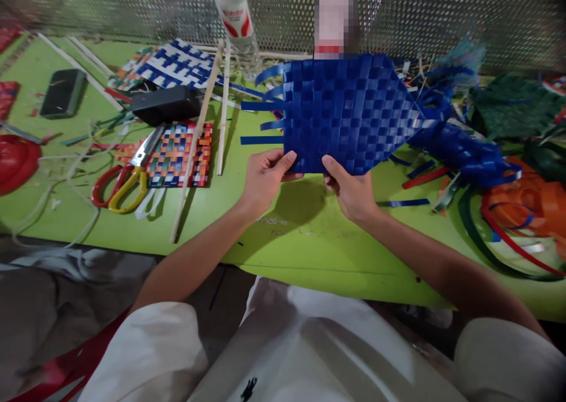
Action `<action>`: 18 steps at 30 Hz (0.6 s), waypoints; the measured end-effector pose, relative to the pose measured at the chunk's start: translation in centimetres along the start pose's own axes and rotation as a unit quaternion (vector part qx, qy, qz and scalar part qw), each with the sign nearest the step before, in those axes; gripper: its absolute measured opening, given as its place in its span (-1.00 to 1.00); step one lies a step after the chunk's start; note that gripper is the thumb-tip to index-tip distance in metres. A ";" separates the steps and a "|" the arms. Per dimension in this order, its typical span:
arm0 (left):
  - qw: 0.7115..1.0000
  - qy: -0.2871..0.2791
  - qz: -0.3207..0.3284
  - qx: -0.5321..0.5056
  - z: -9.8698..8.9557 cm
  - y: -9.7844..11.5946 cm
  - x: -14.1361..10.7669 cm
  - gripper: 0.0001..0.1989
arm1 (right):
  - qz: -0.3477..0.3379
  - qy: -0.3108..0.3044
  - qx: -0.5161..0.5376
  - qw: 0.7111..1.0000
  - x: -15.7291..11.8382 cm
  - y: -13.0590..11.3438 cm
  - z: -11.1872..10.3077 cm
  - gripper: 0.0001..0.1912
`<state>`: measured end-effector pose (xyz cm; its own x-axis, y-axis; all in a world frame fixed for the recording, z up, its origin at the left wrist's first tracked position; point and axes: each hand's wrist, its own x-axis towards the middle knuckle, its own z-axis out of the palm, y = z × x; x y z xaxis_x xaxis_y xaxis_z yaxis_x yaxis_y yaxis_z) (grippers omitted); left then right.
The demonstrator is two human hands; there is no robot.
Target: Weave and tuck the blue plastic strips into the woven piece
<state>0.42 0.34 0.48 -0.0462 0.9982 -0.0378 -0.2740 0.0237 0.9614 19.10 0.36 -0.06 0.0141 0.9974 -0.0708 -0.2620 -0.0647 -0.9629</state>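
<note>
A blue woven mat of flat plastic strips (340,113) is held up above the green table, its right side narrowing to a point. Loose strip ends stick out from its left edge. My left hand (267,178) pinches the lower left corner, thumb in front and fingers behind. Along the bottom edge, a little to the right, my right hand (349,190) grips the same mat, also thumb in front. Most of the fingers behind the mat are hidden.
Left of the mat lie scissors (132,175) on an orange checkered woven piece (177,160), wooden sticks (197,137), a black box (165,104) and a phone (63,93). A plastic bottle (236,25) stands behind. Coiled blue strips (469,151) and orange strips (526,201) lie right.
</note>
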 end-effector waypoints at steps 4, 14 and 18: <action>1.000 0.005 0.008 -0.002 0.1 -0.4 0.1 -0.43 | -0.008 -0.009 -0.004 1.000 0.1 0.5 -0.4 -0.48; 0.993 -0.055 -0.081 -0.059 0.6 -0.7 0.6 -0.39 | 0.023 0.043 0.039 0.998 0.8 -0.7 0.1 -0.29; 0.995 -0.028 -0.079 -0.060 0.7 -1.0 0.6 -0.46 | 0.026 0.034 0.028 0.999 0.4 -0.6 0.1 -0.28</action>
<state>1.35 0.97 -0.35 0.0598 0.9841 -0.1674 -0.3855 0.1775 0.9055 19.21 0.84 0.53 0.0639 0.9882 -0.1392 -0.3175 -0.1121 -0.9416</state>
